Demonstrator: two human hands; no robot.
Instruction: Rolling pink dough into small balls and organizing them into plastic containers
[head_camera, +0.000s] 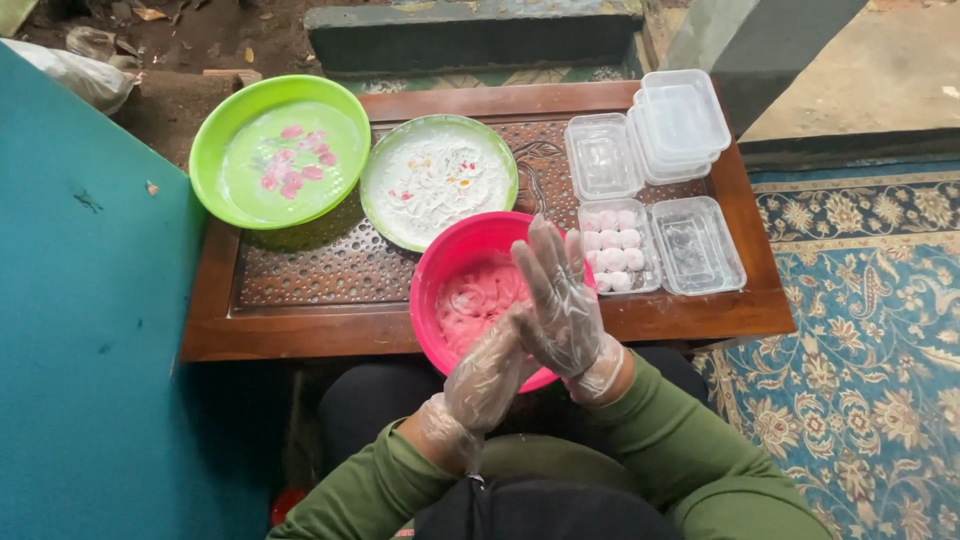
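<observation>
Nearest the body, left hand (487, 375) and right hand (562, 300), both in thin clear plastic gloves, palms pressed together over a round pink bowl (447, 272) of soft pink dough (478, 298); whether the grip pinches anything between the palms, cannot tell. Just beyond on the carved wooden counter (300, 280), a clear rectangular tray (616, 245) of pale powdered balls, an empty one (697, 245) beside. Farther back, a floury white-dusted plate (437, 180), a glossy green basin (280, 150), stacked clear lids (680, 120).

Patterned blue carpet (870, 340), teal wall (90, 330)
</observation>
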